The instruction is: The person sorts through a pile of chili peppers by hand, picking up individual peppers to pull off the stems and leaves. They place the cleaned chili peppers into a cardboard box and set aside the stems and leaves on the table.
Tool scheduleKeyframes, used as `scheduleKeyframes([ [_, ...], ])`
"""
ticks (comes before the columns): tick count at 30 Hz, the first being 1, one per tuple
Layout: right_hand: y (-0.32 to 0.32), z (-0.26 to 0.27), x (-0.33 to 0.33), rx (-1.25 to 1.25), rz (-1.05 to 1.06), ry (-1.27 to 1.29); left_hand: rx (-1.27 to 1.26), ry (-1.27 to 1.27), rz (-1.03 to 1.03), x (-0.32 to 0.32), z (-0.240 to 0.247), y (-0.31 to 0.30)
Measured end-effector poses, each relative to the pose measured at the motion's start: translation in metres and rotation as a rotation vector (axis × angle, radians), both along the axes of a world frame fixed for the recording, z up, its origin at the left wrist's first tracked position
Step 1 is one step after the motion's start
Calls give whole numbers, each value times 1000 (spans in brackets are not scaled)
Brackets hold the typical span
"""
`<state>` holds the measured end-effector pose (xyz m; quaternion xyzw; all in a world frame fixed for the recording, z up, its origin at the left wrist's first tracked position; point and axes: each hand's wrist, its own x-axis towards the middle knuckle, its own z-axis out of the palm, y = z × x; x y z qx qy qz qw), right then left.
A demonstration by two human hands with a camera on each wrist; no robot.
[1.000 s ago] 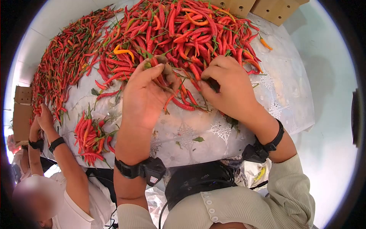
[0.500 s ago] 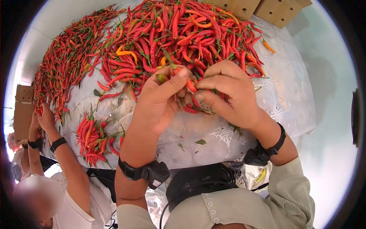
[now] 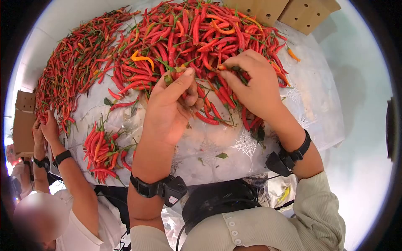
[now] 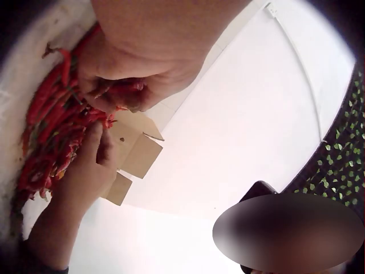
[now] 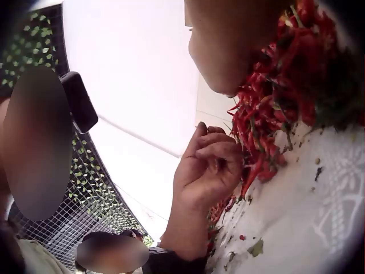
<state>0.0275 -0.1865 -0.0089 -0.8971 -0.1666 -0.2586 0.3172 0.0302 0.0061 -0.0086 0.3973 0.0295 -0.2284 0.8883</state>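
Note:
In the head view my left hand (image 3: pixel 169 106) is palm-up, its thumb and curled fingers gripping red chili peppers (image 3: pixel 178 74) with green stems. The left wrist view also shows red chilies (image 4: pixel 126 87) inside these fingers. Right of it, my right hand (image 3: pixel 257 85) reaches to the near edge of the big chili pile (image 3: pixel 197 29). Its thumb and forefinger pinch an orange-red chili (image 3: pixel 222 67) there. Several loose red chilies (image 3: pixel 207 120) lie on the cloth between and below the hands.
A small bunch of red chilies (image 3: pixel 99 146) lies at the left on the patterned tablecloth (image 3: pixel 201 163). Another person's hands (image 3: pixel 49 127) work at the left heap (image 3: pixel 71 62). Cardboard boxes (image 3: pixel 307 14) stand at the back right, and another box (image 3: pixel 24 125) at the far left.
The hands came together over the chilies half a second ago. Since then my right hand has moved up and away to the pile, while my left drew slightly left, still holding chilies.

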Motion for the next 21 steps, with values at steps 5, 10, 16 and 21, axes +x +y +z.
scheduleKeyframes([
  [5, -4, 5, -12, 547, 118, 356, 23, -64, -35, -3, 2, -2],
  [10, 1, 9, -19, 775, 274, 491, 90, -39, -16, -7, 1, -8],
  [16, 4, 7, -22, 801, 340, 477, 148, -67, -51, -10, 3, -13],
  [21, 2, 4, -23, 785, 348, 457, 183, -96, -124, -11, 2, -14],
])
